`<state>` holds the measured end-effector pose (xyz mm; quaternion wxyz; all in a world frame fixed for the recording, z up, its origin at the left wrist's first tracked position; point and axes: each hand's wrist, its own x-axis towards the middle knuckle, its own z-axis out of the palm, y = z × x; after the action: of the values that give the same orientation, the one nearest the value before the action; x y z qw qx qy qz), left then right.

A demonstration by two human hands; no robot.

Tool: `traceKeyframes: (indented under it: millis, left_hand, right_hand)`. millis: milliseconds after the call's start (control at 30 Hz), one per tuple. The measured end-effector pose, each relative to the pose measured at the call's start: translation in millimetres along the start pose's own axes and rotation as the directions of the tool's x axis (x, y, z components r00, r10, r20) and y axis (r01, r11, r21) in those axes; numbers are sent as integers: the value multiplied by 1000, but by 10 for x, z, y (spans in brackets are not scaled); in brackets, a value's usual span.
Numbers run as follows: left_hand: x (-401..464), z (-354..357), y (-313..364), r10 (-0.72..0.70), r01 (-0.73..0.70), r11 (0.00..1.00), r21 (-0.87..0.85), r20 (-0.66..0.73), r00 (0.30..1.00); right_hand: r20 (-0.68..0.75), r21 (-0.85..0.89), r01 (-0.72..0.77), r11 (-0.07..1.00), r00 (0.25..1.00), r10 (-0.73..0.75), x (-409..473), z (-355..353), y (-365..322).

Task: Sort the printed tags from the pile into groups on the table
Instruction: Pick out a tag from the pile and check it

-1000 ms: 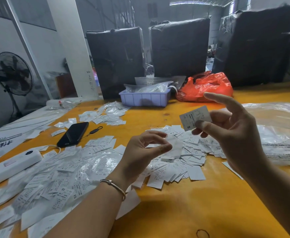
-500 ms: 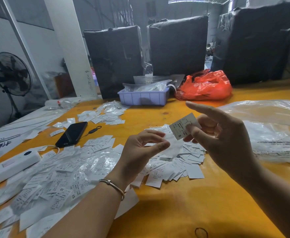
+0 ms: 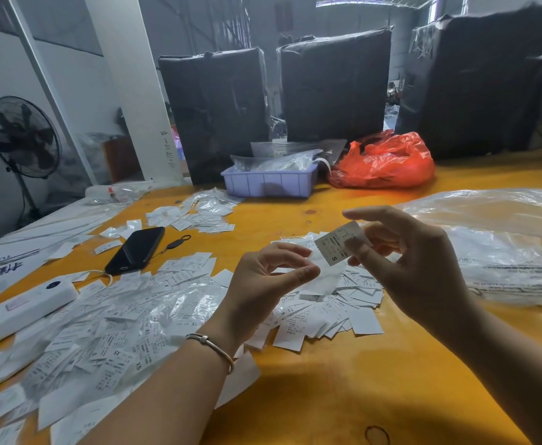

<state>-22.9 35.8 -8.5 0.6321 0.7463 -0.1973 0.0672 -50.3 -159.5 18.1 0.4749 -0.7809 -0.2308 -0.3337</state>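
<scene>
Right hand (image 3: 414, 268): I pinch one tag (image 3: 338, 241) marked S, now lowered from a second ago.
Left hand (image 3: 263, 284): pinching a clear sleeve (image 3: 324, 277).
Meaning: I judge the tag read, ready for the heap (image 3: 333, 313) on the bench (image 3: 327, 396).

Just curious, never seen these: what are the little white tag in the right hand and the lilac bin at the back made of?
Small white printed tag: seemingly thin matte paper; it bends slightly. Lilac rectangular bin: apparently moulded plastic, with ribbed walls and a dull sheen.
</scene>
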Motion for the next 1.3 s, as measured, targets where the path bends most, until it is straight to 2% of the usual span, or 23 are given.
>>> traceKeyframes:
  millis: [533, 700, 1100, 1300]
  left_hand:
    - [-3, -5, -3, 3, -2, 999, 40, -11, 1000]
    - [-6, 0, 2, 2, -2, 999, 40, -9, 1000]
    - [-1, -10, -7, -12, 12, 1000, 19, -3, 1000]
    - [8, -12, -25, -9, 8, 999, 34, 18, 1000]
  right_hand:
    - [-38, -42, 17, 999, 999, -19, 4, -26, 1]
    - [-68, -8, 47, 999, 997, -48, 8, -45, -27]
    - [24, -91, 38, 995, 999, -36, -7, -14, 40]
    - [133, -142, 37, 989, 991, -18, -9, 5, 84]
